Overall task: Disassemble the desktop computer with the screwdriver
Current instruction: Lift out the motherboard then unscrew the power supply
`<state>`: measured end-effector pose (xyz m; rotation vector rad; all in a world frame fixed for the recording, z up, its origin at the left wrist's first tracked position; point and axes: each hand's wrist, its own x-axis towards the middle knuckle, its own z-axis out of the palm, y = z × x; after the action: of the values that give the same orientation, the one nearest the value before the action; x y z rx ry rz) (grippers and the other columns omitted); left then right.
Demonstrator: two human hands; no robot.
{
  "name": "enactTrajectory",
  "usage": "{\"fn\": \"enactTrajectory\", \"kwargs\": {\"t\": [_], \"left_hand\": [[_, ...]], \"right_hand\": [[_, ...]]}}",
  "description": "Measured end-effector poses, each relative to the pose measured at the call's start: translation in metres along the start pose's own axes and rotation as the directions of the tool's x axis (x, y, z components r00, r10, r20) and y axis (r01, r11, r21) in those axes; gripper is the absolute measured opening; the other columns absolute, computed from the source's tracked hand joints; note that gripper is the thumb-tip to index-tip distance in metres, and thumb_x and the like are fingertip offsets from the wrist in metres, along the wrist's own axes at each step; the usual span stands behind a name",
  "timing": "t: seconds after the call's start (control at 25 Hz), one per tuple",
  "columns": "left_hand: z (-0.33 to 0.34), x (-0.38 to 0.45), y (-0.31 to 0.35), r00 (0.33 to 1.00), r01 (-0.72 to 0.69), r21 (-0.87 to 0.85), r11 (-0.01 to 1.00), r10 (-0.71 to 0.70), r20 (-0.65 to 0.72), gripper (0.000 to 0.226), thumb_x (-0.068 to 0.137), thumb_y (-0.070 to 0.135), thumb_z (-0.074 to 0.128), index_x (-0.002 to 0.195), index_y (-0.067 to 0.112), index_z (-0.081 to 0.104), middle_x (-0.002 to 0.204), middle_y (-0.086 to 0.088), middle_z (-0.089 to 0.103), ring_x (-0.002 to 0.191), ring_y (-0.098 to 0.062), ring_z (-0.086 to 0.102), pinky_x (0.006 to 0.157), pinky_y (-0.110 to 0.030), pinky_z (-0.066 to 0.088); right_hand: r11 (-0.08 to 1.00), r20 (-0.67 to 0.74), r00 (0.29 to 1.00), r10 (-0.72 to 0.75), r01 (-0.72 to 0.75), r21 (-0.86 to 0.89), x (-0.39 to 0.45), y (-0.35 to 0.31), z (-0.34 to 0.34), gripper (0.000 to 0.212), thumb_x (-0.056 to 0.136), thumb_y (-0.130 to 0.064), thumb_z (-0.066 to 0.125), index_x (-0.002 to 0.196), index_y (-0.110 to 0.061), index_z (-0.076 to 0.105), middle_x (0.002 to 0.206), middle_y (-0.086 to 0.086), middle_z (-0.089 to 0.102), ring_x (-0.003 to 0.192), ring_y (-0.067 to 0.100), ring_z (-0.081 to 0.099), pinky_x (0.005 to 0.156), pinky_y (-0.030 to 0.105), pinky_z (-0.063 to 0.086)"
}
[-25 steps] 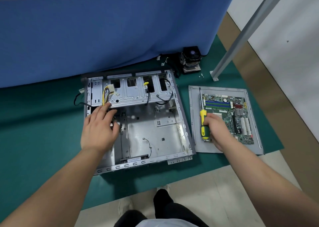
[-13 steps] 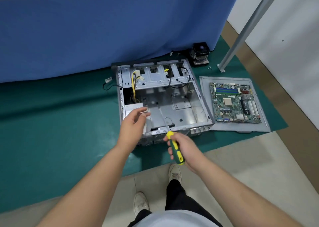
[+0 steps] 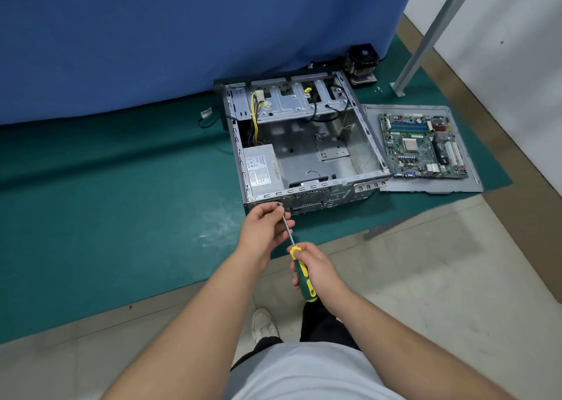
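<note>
The computer case [image 3: 307, 144] is set on the green mat [image 3: 106, 202]. At its near wall, the screwdriver [image 3: 299, 266] handle is gripped by the right hand [image 3: 319, 270]; the shaft is pinched by the left hand [image 3: 264, 229]. The case is judged stiff, heavy, sharp-edged; best held by its rims.

we seem to be in a makeshift repair workshop: a green mat [image 3: 106, 217] spread over a tiled floor [image 3: 425, 278], a blue cloth partition [image 3: 182, 34] behind, and a bare motherboard [image 3: 421, 147] lying on a metal panel [image 3: 462, 186].

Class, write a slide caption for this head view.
Right hand drives screwdriver into case rear; left hand steadies shaft.
</note>
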<state>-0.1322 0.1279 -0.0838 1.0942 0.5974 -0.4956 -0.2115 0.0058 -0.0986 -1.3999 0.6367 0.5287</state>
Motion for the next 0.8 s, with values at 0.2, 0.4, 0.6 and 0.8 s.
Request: {"fn": "enactTrajectory", "kwargs": {"t": [0.2,0.4,0.6,0.8], "left_hand": [[0.008,0.007,-0.002,0.997,0.077,0.047,0.996,-0.076,-0.022,0.016,0.100,0.012,0.064,0.113,0.019,0.070,0.094,-0.005,0.075,0.085,-0.022,0.074,0.073,-0.035,0.058],[0.017,0.013,-0.003,0.994,0.087,0.058,0.994,-0.083,-0.068,0.013,0.098,0.011,0.066,0.109,0.019,0.070,0.091,-0.005,0.078,0.084,-0.021,0.076,0.076,-0.037,0.060],[0.020,0.017,-0.005,0.991,0.097,0.018,0.995,-0.095,-0.094,0.012,0.097,0.013,0.070,0.107,0.018,0.069,0.093,-0.006,0.079,0.088,-0.022,0.078,0.076,-0.038,0.060],[0.020,0.020,-0.005,0.990,0.097,0.010,0.995,-0.096,-0.104,0.011,0.096,0.013,0.070,0.107,0.017,0.068,0.094,-0.006,0.079,0.088,-0.022,0.078,0.079,-0.039,0.061]], "right_hand": [[1.000,-0.048,0.999,0.003,-0.003,-0.014,-0.002,0.002,-0.005,0.014,0.106,-0.015,0.051,0.111,-0.005,0.058,0.077,0.005,0.059,0.053,0.017,0.055,0.052,0.028,0.047],[1.000,-0.037,0.999,0.002,-0.003,-0.031,0.000,0.001,-0.011,0.017,0.107,-0.019,0.051,0.115,-0.007,0.060,0.084,0.006,0.064,0.059,0.016,0.058,0.055,0.027,0.051],[0.999,-0.032,1.000,0.000,-0.001,-0.044,0.003,-0.005,-0.016,0.012,0.106,-0.020,0.052,0.109,-0.012,0.061,0.086,0.005,0.066,0.061,0.015,0.058,0.056,0.027,0.051],[0.999,-0.022,1.000,-0.001,0.000,-0.053,0.005,-0.007,-0.017,0.011,0.107,-0.017,0.050,0.110,-0.010,0.059,0.086,0.006,0.065,0.061,0.016,0.056,0.058,0.029,0.049]]}}
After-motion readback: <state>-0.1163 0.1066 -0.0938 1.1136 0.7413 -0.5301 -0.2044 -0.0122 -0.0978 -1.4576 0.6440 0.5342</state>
